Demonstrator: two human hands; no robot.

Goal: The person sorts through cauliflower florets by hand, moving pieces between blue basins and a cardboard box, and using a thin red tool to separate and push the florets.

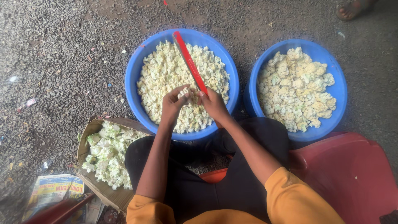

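The person sits low over a gravel floor (pixel 62 62), knees apart in black trousers, orange sleeves pushed up at the elbows. The left hand (pixel 174 103) is closed around a small cauliflower floret (pixel 185 93), pinching it between thumb and fingertips just above the nearer blue basin (pixel 134 70). The right hand (pixel 213 103) is wrapped tight round the handle end of a red-bladed knife (pixel 189 62), whose long blade slants up and away across the basin, its tip near the far rim. The blade's lower end meets the floret between the two hands, which nearly touch.

That basin is heaped with cut cauliflower pieces (pixel 166 70), pale yellow-white, and the hands and blade cover part of the pile. Just to the right, rim almost against rim, stands a second blue basin (pixel 338 89), filled with larger florets (pixel 296 87). Below it a red plastic seat (pixel 352 174) comes in from the right edge, partly under the person's right arm.

To the left of the left knee lies an open cardboard box (pixel 89 132) holding greenish-white stalks and leaf trimmings (pixel 107 151); the thigh hides its right side. Beside the box, at the bottom left corner, lie folded newspapers (pixel 54 191) with a dark reddish bar across them. At the top right corner a foot in a sandal (pixel 352 9) belongs to someone else, well apart from the work
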